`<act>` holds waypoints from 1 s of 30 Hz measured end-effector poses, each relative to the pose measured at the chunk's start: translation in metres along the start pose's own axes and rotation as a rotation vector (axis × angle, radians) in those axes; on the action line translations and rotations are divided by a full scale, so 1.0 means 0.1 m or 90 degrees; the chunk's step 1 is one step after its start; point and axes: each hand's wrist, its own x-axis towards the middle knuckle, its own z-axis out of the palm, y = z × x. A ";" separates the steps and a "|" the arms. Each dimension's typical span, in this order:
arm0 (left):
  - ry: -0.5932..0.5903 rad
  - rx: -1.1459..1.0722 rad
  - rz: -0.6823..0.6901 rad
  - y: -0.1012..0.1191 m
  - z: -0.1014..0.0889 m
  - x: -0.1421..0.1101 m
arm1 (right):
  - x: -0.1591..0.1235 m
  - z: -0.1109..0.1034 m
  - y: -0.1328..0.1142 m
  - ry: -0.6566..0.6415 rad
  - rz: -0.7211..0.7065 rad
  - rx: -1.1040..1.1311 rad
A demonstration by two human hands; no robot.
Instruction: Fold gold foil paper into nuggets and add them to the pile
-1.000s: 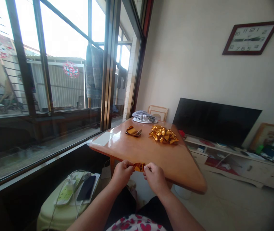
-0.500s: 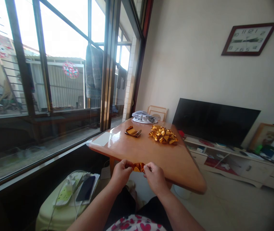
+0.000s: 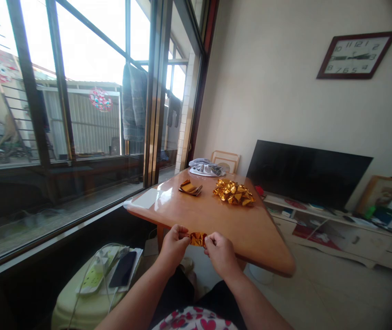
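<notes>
A: Head view, what's in the hands?
B: Left hand [image 3: 175,247] and right hand [image 3: 220,253] pinch opposite ends of a crinkled gold foil piece [image 3: 198,239], at the near edge of the table [image 3: 223,224].
A: On the table?
B: Stack of gold sheets [image 3: 190,188], heap of folded gold foil [image 3: 233,192] to its right, bundled cloth [image 3: 206,167] at the far end.
A: Left side?
B: Green stool [image 3: 63,305], dark phone [image 3: 123,269] and power strip [image 3: 91,277] on top.

A home living room: large black flat-screen television [image 3: 307,176] above a low white wooden cabinet [image 3: 357,238], brown-framed rectangular wall clock [image 3: 357,56], and glossy brown wooden table [image 3: 237,229].
</notes>
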 end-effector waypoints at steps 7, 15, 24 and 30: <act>-0.023 -0.007 -0.018 0.08 -0.01 -0.04 | 0.00 -0.01 0.00 -0.018 0.024 0.061; -0.046 0.009 -0.007 0.11 -0.02 -0.07 | 0.03 0.00 0.06 -0.064 0.109 0.121; -0.061 0.126 0.073 0.08 0.02 -0.15 | 0.11 0.07 0.17 -0.035 0.107 0.081; -0.075 0.147 0.113 0.00 0.04 -0.16 | 0.14 0.02 0.17 -0.034 0.125 0.100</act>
